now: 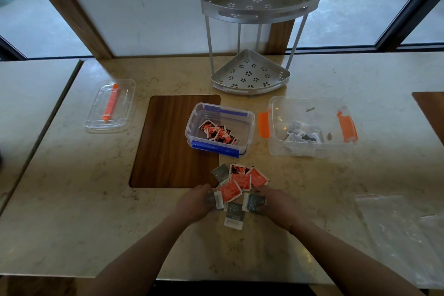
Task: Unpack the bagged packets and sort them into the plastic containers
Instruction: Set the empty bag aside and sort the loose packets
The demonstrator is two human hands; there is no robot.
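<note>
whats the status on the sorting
Left hand and right hand each grip a grey packet. Mixed pile still on counter. Both tubs part filled. Nothing blocking.

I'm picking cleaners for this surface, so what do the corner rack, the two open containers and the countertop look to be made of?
Corner rack: likely brushed metal, matte grey with punched flower holes.
Blue-clipped container and orange-clipped container: clear plastic, contents visible through the walls.
Countertop: polished beige stone or stone-look, veined and glossy; the brown inset panel appears wood-grained.

loose packets [236, 184]: orange and grey, scattered just before blue box
blue box [219, 128]: open, orange packets inside
orange box [310, 125]: open, grey packets, right of blue box
bag [398, 230]: clear, flat, right of the loose packets
</note>
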